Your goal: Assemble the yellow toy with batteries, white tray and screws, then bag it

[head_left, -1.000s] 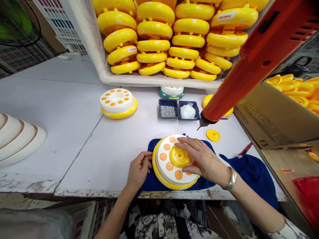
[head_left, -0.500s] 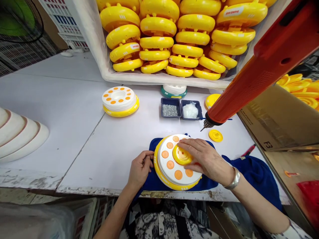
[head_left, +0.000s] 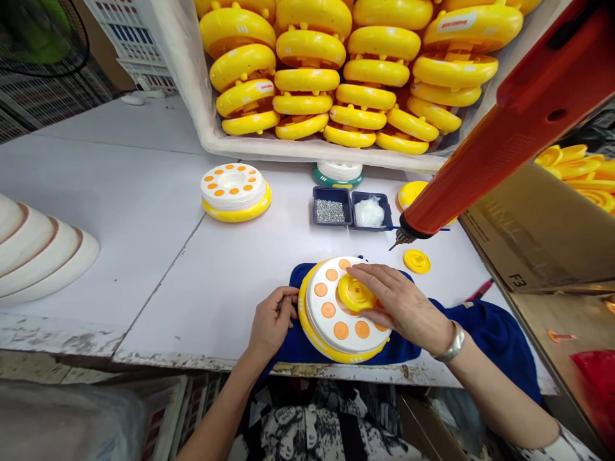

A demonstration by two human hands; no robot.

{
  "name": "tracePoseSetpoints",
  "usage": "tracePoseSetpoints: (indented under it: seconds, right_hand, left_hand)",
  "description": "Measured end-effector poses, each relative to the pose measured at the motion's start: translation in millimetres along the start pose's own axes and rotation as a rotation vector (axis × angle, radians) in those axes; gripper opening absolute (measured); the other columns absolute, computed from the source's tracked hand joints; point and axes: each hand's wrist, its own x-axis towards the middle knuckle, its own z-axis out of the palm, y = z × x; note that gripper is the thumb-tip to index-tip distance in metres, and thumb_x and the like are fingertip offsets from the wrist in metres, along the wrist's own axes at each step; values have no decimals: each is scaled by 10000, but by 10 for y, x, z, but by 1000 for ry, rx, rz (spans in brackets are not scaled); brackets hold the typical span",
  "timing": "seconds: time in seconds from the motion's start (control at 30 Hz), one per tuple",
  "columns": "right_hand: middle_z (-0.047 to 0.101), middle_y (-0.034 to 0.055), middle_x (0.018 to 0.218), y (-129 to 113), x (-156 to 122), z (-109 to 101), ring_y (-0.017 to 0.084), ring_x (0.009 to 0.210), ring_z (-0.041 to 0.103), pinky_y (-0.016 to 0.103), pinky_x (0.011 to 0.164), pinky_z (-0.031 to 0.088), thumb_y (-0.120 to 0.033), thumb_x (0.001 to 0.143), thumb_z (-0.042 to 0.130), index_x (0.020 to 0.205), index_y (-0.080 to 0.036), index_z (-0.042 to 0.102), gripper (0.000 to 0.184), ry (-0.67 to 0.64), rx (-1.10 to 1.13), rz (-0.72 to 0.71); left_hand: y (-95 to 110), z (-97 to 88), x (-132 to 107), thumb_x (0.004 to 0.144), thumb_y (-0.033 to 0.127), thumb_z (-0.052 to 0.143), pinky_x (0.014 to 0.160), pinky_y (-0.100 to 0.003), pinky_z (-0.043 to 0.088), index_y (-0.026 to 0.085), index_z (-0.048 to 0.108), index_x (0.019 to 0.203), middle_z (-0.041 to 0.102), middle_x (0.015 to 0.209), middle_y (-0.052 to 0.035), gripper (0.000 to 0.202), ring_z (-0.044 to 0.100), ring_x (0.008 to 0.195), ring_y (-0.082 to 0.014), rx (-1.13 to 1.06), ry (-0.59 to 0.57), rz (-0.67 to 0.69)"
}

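On a blue cloth (head_left: 288, 351) lies a round toy base (head_left: 313, 323), white on top with orange dots and a yellow rim. My left hand (head_left: 273, 320) has its fingers curled and pressed together against the rim's left edge; its fingertips are partly hidden. From the right, my right hand (head_left: 396, 306) grips a small yellow round cap (head_left: 355, 292) between thumb and fingers, over the middle of the white top. The hand covers the right part of the base. Whether the cap is fully seated cannot be seen.
A red electric screwdriver (head_left: 473, 141) hangs at the right, tip downward. Behind are trays of screws (head_left: 330, 211) and white grease (head_left: 369, 212), and a crate of yellow rings (head_left: 307, 80). Another base (head_left: 235, 192) stands left; a yellow disc (head_left: 417, 261) and cardboard box (head_left: 538, 224) are right.
The toy base has turned slightly, its orange dots shifting. The cap in my right hand has changed its angle a little. My left hand stays at the rim; the whole view shifts slightly.
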Motion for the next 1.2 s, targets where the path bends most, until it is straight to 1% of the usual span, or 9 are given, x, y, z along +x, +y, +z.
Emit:
tracePoseSetpoints:
  seconds: [0.1, 0.17, 0.23, 0.37, 0.6, 0.77, 0.87, 0.97, 1.2]
  right_hand:
    - [508, 150, 1356, -6, 43, 4, 279, 1181, 511, 466, 987, 475, -426, 862, 616, 1353, -134, 445, 597, -34, -31, -2]
    - [533, 151, 1324, 0, 54, -5, 275, 1162, 522, 466, 990, 475, -429, 857, 623, 1355, -134, 443, 606, -33, -21, 7]
    - [554, 148, 1289, 13, 40, -25, 270, 1149, 526, 461, 985, 478, -418, 860, 623, 1379, -139, 409, 627, -3, 23, 24]
    - [536, 140, 1300, 30, -17, -69, 256, 1149, 513, 437, 976, 471, -371, 880, 605, 1398, -156, 362, 611, 92, 122, 58]
    - [554, 144, 1287, -39, 41, -11, 274, 1114, 522, 456, 950, 444, -428, 872, 607, 1370, -133, 407, 612, 8, 25, -50]
    - [566, 147, 1279, -26, 43, 8, 277, 1115, 532, 463, 958, 439, -488, 866, 589, 1364, -142, 432, 626, -4, 31, -46]
    - [516, 157, 1346, -4, 29, -26, 285, 1157, 514, 470, 962, 439, -532, 862, 565, 1383, -156, 406, 662, 8, 76, -40]
    - [476, 148, 1396, 3, 38, -56, 280, 1201, 492, 462, 965, 444, -495, 888, 548, 1398, -175, 395, 622, 26, 100, -44]
    - [563, 120, 1299, -2, 81, 1, 232, 1203, 507, 420, 1011, 452, -351, 924, 540, 1322, -177, 485, 439, 8, 200, -96]
  left_hand:
    - [17, 1, 2, 914, 279, 438, 450, -186, 465, 156, 609, 1008, 607, 787, -22, 231, 560, 581, -107, 4, 2, 4]
    - [25, 3, 1, 911, 272, 437, 450, -185, 465, 155, 610, 1004, 607, 784, -22, 229, 562, 581, -107, 7, 3, 9]
    - [24, 5, -3, 911, 270, 435, 447, -185, 467, 155, 614, 999, 609, 776, -23, 230, 565, 578, -108, 8, 2, 14]
    - [-7, 6, -13, 919, 267, 426, 447, -190, 470, 159, 614, 1013, 622, 789, -27, 236, 567, 572, -106, 9, -1, 26]
    - [-53, 3, -9, 925, 252, 421, 450, -185, 469, 158, 610, 1027, 627, 815, -29, 234, 564, 563, -96, 23, 0, 41]
    - [-39, -1, -14, 922, 250, 419, 444, -182, 467, 154, 614, 1023, 630, 822, -31, 239, 574, 571, -99, 28, 0, 44]
    - [-37, 0, -17, 921, 251, 422, 449, -182, 467, 157, 617, 1023, 634, 819, -30, 239, 576, 572, -100, 28, 3, 41]
    - [-38, 4, -16, 924, 259, 418, 448, -181, 465, 158, 617, 1023, 634, 805, -29, 244, 575, 570, -101, 23, 4, 38]
    - [-15, 0, -15, 916, 264, 424, 449, -185, 466, 161, 618, 1012, 630, 787, -23, 239, 574, 566, -102, 22, 4, 33]
